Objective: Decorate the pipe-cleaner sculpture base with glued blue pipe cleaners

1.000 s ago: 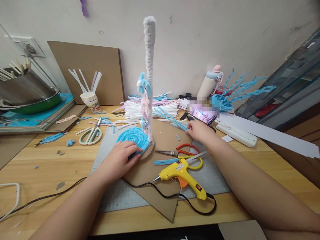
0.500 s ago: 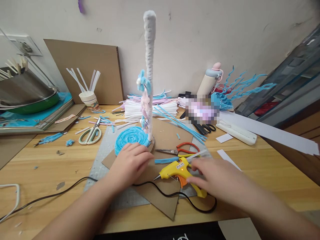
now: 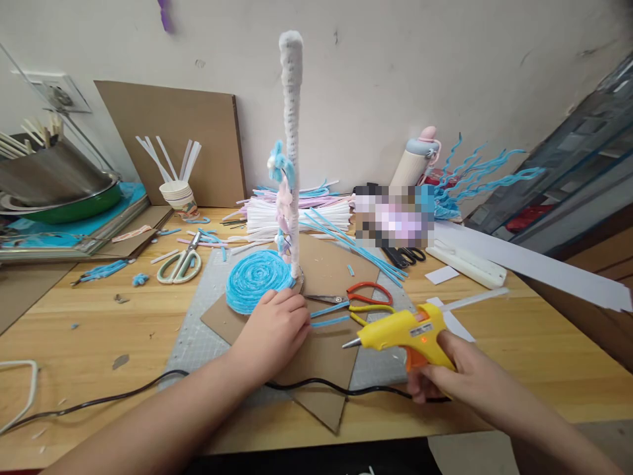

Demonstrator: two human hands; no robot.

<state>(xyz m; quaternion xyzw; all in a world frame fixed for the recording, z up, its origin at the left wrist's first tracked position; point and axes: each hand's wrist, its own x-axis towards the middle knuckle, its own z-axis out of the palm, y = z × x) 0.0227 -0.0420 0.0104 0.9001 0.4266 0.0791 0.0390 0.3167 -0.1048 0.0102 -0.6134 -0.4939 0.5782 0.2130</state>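
Note:
My right hand [image 3: 452, 373] grips a yellow hot glue gun [image 3: 403, 333] above the mat, its metal nozzle pointing left. An orange light glows on the gun, and a clear glue stick [image 3: 475, 300] sticks out behind. My left hand [image 3: 277, 323] is closed beside the coiled blue pipe-cleaner disc [image 3: 258, 282]; its fingertips are hidden. Blue pipe cleaners [image 3: 330, 322] lie against its right side, but I cannot tell whether it pinches them. A tall white fuzzy post [image 3: 293, 99] stands upright behind the disc, with blue and pink fuzzy flowers [image 3: 283, 204] along its left side.
Red-and-yellow-handled scissors [image 3: 368, 297] lie between my hands on cardboard [image 3: 326, 409] over a grey cutting mat [image 3: 190, 336]. A black cord [image 3: 341, 390] crosses the front. Pale-handled scissors [image 3: 179, 267], a paper cup [image 3: 178, 198] and pipe-cleaner bundles [image 3: 297, 216] are farther back.
My right hand has lifted the glue gun off the mat and moved it right. My left hand has shifted slightly right and nearer to me. The blue pipe cleaners beside it have spread apart.

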